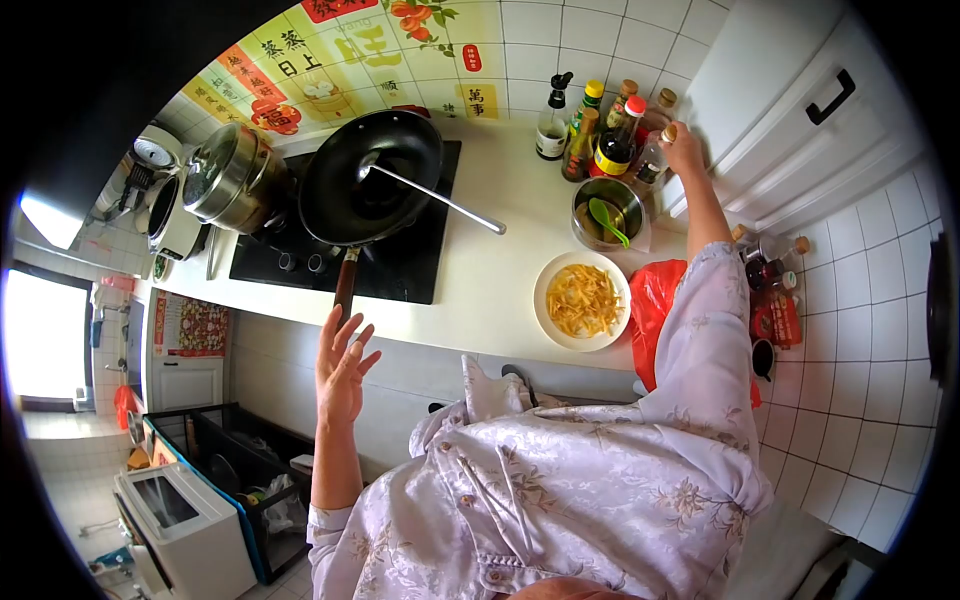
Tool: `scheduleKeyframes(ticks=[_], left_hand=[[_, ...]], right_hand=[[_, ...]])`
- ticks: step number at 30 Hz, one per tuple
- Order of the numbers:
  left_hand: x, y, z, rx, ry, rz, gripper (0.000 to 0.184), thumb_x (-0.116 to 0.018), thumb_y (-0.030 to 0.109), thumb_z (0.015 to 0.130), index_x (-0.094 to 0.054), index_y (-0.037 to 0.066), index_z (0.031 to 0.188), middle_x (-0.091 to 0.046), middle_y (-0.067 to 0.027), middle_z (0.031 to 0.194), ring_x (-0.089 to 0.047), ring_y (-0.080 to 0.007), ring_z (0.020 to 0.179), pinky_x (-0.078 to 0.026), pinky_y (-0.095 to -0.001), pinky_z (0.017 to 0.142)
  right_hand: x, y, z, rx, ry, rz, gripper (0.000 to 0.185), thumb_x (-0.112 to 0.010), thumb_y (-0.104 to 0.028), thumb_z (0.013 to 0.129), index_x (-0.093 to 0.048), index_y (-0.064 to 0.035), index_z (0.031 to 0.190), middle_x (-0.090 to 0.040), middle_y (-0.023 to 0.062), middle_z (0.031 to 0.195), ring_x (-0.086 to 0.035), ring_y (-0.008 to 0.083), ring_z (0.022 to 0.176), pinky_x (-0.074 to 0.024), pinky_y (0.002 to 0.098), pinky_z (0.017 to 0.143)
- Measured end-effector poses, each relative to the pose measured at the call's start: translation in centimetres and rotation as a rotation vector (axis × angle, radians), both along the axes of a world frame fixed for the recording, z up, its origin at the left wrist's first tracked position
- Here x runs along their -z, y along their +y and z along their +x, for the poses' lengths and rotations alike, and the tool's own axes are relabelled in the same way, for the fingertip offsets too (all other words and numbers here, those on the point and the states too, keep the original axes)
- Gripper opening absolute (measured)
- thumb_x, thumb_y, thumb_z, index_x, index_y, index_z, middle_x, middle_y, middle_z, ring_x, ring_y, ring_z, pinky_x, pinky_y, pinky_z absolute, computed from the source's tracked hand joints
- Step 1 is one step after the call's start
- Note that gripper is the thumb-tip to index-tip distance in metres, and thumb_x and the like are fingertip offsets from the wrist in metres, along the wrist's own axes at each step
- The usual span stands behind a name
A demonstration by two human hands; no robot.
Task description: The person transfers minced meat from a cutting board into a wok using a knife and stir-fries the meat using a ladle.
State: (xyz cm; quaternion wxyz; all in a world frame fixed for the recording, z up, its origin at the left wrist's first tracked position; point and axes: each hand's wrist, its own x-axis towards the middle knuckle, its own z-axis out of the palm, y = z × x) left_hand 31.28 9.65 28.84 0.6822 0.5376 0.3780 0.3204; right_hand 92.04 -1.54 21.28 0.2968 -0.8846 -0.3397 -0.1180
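Note:
My left hand (343, 368) is raised with its fingers spread, just below the wooden handle (346, 280) of a black wok (335, 195), and holds nothing. A metal ladle (440, 202) rests in the wok on the black stove. At the right, my right hand (683, 148) has its fingers closed round the cork-like top of a clear bottle (652, 160). Beside that bottle stand several sauce bottles, one with a red cap (615, 140). In front are a metal pot (622, 200) with a green spoon (606, 220) and a white plate of yellow strips (583, 301).
A stacked steamer pot (235, 180) stands left of the wok. Red plastic bags (655, 310) lie by my right sleeve, near a white cabinet door (790, 110). More bottles (770, 270) stand at the right wall. A white oven (185, 530) is at the lower left.

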Motion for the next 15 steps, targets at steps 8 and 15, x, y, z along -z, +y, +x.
scheduleKeyframes(ticks=[8,15], left_hand=[[0.1,0.0,-0.5,-0.024,0.001,-0.015,0.069,-0.062,0.029,0.075,-0.026,0.010,0.130,-0.039,-0.0173,0.123,-0.045,-0.0297,0.110,-0.046,-0.0403,0.081],[-0.9,0.2,-1.6,-0.022,-0.041,-0.050,0.067,-0.062,0.026,0.076,-0.026,0.011,0.130,-0.037,-0.0170,0.124,-0.044,-0.0282,0.110,-0.044,-0.0373,0.083]], right_hand=[[-1.4,0.2,-1.3,0.119,-0.004,-0.144,0.069,-0.067,-0.026,0.067,-0.033,-0.0069,0.124,-0.053,0.0209,0.104,-0.052,0.0347,0.095,-0.0418,0.0387,0.082],[-4.0,-1.4,-6.6,0.136,-0.202,0.003,0.060,-0.064,-0.026,0.070,-0.037,-0.0069,0.121,-0.053,0.0176,0.103,-0.050,0.0316,0.098,-0.0421,0.0374,0.080]])
